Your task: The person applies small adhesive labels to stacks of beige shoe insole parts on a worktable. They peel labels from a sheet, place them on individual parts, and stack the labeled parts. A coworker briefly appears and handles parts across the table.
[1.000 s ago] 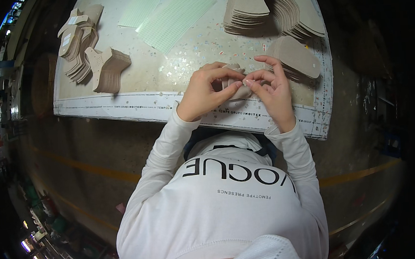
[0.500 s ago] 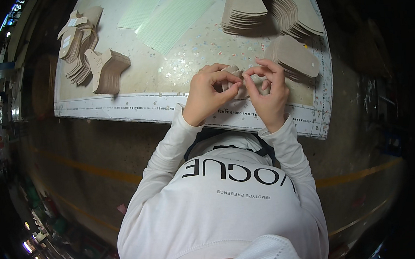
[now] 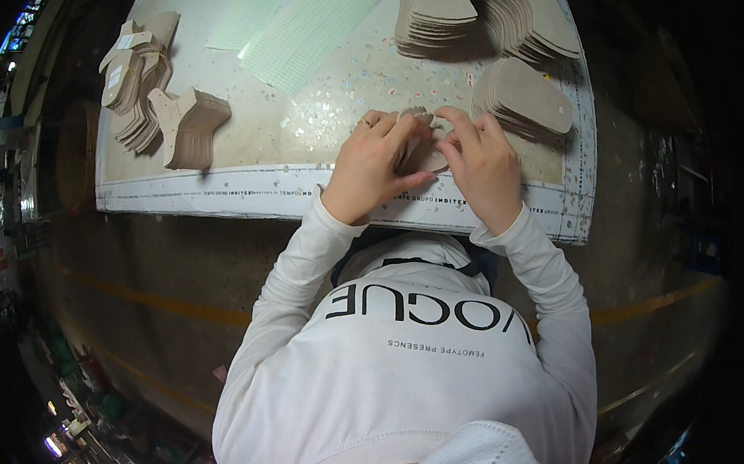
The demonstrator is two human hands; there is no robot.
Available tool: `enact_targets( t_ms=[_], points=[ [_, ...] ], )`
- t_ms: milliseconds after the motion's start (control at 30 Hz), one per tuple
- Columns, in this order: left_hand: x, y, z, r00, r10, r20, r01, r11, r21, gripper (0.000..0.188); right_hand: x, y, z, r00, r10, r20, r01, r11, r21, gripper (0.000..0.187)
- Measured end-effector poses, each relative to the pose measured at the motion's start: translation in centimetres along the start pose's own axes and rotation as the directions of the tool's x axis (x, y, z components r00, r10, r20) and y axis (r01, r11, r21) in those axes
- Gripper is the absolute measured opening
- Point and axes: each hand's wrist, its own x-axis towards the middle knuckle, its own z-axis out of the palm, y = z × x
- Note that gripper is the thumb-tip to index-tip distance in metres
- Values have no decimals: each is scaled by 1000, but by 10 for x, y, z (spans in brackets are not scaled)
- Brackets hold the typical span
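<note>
My left hand (image 3: 376, 167) is curled round several beige cut pieces (image 3: 425, 154), flat sheets like shoe-upper parts, above the table's near edge. Its thumb points right beneath them, and its other fingers lie over their far side. My right hand (image 3: 487, 168) meets the same pieces from the right, with thumb and index finger bent in at their edge. The left hand covers much of the pieces, so their full outline is hidden. Just beyond the right hand lies a stack of rounded beige pieces (image 3: 522, 94).
Taller beige stacks (image 3: 435, 21) stand at the far right. On the left are a forked stack (image 3: 192, 128) and other bundled pieces (image 3: 133, 85). Pale green sticker sheets (image 3: 311, 42) lie at the far middle. Small stickers dot the tabletop (image 3: 270, 136), whose near edge has a white printed border.
My fingers have opened out from a close pinch, and the beige pieces show more between the hands. The right hand has turned, its back now more in view.
</note>
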Motion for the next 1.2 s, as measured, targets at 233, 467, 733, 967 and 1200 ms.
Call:
enact_targets(
  t_ms=[233, 467, 733, 967, 1200],
  points=[
    [1, -7, -10, 993, -40, 114, 49, 996, -74, 47, -2, 13, -7, 973, 108, -203, -81, 987, 138, 37],
    [7, -3, -6, 992, 127, 9, -127, 989, 71, 42, -3, 11, -9, 986, 140, -94, -120, 974, 193, 33],
    [9, -10, -10, 993, 102, 63, -98, 993, -62, 44, -9, 7, 1, 987, 148, 62, -161, 918, 362, 38],
    [6, -1, -3, 996, 62, 62, -66, 996, 66, 54, -2, 17, 7, 984, -75, -161, 90, 993, 83, 47],
    [8, -8, -8, 995, 63, 82, -61, 998, -28, 55, -2, 11, -14, 991, 126, -33, -98, 885, 456, 69]
  ],
)
